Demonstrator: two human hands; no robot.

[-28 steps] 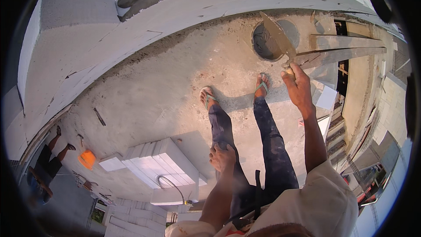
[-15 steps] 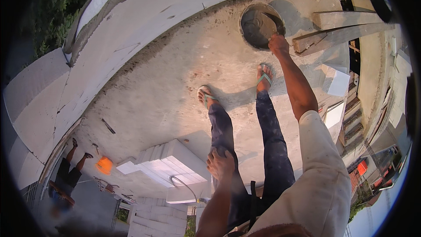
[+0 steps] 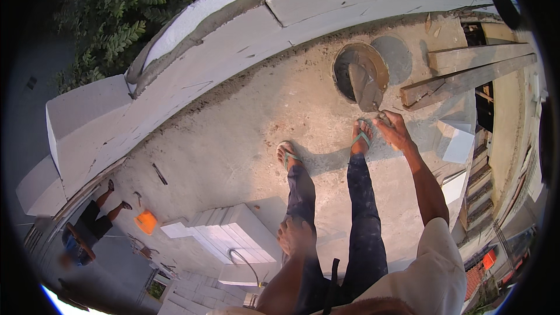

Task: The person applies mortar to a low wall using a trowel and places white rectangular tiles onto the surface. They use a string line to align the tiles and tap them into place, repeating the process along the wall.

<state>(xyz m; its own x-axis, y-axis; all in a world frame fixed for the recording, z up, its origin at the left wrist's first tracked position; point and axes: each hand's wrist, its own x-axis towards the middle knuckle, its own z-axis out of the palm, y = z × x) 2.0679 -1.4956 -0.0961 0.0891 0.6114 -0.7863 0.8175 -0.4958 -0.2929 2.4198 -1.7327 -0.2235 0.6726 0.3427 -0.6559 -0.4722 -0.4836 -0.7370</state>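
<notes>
Our right hand (image 3: pixel 394 130), upper right of the frame, is closed around the trowel's handle. The trowel (image 3: pixel 366 87) points up and slightly left from that grip, its blade across the mouth of the bucket (image 3: pixel 378 61). Our left hand (image 3: pixel 296 236), lower centre, is farther off, draped toolless over the left trouser leg (image 3: pixel 302 195).

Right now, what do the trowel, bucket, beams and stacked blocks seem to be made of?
Trowel: probably metal, dull; the blade is thin and flat, but smeared grey.
Bucket: perhaps plastic, matte and grimy; its coated wall leaves this open.
Beams: likely wood, rough; squared, brownish-grey and weathered.
Blocks: probably lightweight concrete, matte; pale, even faces with crisp edges.
</notes>
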